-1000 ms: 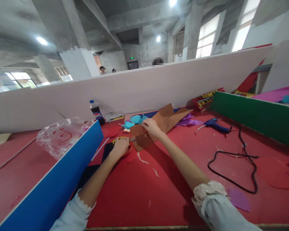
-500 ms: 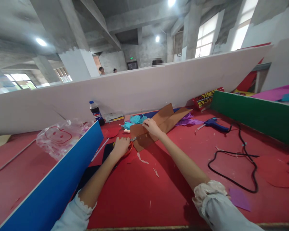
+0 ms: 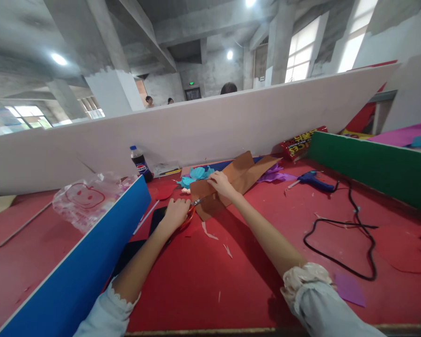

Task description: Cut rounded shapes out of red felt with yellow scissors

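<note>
My left hand is closed round the orange handles of a pair of scissors. The metal blades point right and lie at the left part of a folded sheet of brown paper. My right hand pinches that sheet near its upper left side, fingers bent over it. Just behind the paper lies crumpled blue tissue paper. Purple tissue paper sticks out from under its right end. Part of the blades is hard to make out against the brown.
A blue board stands left, a green board right, and a white panel behind. A cola bottle and plastic bag are left. A blue glue gun with a black cord lies right. Paper scraps dot the red table.
The scissors in my left hand have shifted slightly, and more of their metal shows beside the brown paper. My right hand keeps its place on the sheet.
</note>
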Available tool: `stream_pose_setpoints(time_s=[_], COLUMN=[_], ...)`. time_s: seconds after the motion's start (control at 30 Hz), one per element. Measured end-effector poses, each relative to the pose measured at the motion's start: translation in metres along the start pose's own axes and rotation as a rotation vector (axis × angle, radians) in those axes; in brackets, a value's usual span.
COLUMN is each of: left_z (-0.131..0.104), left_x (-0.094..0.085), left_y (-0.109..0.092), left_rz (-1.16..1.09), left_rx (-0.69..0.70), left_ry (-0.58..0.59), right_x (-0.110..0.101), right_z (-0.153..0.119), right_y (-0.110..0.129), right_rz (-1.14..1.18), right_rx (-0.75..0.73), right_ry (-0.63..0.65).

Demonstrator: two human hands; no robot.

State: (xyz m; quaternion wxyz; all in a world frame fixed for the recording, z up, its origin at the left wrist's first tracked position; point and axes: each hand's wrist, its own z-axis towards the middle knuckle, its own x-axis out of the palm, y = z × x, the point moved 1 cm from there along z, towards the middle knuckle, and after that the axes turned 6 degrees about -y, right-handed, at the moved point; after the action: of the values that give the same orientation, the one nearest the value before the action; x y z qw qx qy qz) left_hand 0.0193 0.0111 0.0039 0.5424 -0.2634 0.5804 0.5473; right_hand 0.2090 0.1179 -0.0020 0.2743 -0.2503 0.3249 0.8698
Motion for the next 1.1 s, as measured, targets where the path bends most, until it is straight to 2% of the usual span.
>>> stream_pose_setpoints(time_s=[0.3,0.73,1.1], left_z=[0.003,0.011,0.008], left_x=[0.001,0.006,-0.002], left_y=[-0.004,-0.009,-0.009], left_rz=[0.011,0.012,0.001], left_rx=[-0.013,-0.030,-0.016], left_ry=[-0.080,-0.070,-0.024], right_x=[-0.007,-0.006,-0.003], right_z=[0.003,0.001,-0.001], right_y=[0.008,0.006,-0.001], right_rz=[-0.021,-0.036,-0.021], right_rx=[-0.023,-0.015,-0.006], right_ry=[-0.027,-0.018,-0.035])
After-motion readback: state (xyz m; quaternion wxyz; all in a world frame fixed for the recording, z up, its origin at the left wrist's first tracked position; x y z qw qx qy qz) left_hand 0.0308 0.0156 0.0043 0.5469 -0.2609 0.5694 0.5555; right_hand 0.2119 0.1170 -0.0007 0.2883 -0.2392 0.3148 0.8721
